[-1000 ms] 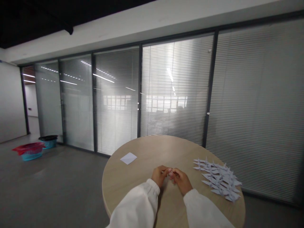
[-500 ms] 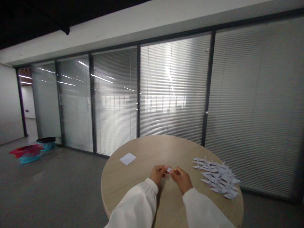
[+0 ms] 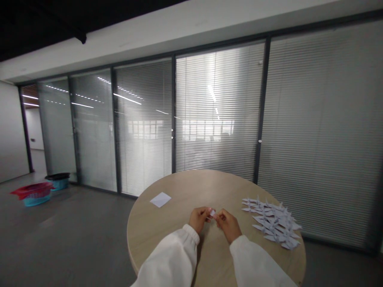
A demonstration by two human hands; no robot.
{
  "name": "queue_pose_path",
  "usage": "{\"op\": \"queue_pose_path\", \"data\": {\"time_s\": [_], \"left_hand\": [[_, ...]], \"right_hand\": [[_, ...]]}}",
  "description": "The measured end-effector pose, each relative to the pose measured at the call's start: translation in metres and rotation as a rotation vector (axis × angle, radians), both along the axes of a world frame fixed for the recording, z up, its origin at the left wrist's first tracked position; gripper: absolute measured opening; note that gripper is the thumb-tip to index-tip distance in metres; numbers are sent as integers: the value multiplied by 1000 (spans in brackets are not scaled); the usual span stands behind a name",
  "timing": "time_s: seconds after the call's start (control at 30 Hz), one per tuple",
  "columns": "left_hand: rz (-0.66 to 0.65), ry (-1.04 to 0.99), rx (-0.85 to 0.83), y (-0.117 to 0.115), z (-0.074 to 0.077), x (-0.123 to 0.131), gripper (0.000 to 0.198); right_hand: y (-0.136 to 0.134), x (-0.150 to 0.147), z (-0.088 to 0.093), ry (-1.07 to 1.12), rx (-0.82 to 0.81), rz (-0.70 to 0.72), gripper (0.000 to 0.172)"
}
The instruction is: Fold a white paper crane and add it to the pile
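A small folded piece of white paper (image 3: 212, 213) is pinched between my two hands above the round wooden table (image 3: 197, 181). My left hand (image 3: 200, 219) grips its left side, fingers closed. On the other side, the fingertips of my right hand (image 3: 228, 224) are closed on the paper too. Fingers cover most of it, so its exact shape cannot be made out. To the right lies a cluster of several folded white paper cranes (image 3: 273, 223). A flat white paper square (image 3: 160, 199) rests at the table's left.
On the floor at the far left stand a blue basket with a red liner (image 3: 34, 194) and another blue basket with a black liner (image 3: 60, 181). Behind the table runs a glass partition with blinds (image 3: 218, 151). An open doorway (image 3: 32, 131) is at the left.
Both hands stay in almost the same place, with slight finger movement at the paper. The cranes and the paper square have not moved on the table.
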State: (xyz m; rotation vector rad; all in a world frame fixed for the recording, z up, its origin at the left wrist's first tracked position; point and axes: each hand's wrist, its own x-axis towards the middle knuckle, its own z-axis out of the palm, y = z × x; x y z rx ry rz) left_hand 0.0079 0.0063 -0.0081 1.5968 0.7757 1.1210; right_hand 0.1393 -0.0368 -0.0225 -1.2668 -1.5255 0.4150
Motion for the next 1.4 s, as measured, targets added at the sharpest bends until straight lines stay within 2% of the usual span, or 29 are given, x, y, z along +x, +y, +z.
{"op": "queue_pose_path", "data": {"time_s": [0.33, 0.5, 0.7, 0.9, 1.2, 1.4], "left_hand": [[94, 177, 220, 0, 1, -1, 48], [125, 269, 282, 1, -1, -2, 47], [171, 349, 346, -6, 4, -3, 46], [236, 438, 435, -9, 7, -4, 42], [291, 422, 459, -12, 8, -3, 37], [248, 388, 458, -12, 9, -3, 35]], "right_hand": [[-1, 1, 0, 2, -34, 79, 27], [2, 2, -3, 57, -25, 21, 28], [-1, 1, 1, 19, -82, 171, 35], [-5, -2, 7, 20, -57, 174, 35], [-6, -3, 10, 12, -35, 189, 39], [-6, -4, 8, 12, -35, 194, 41]]}}
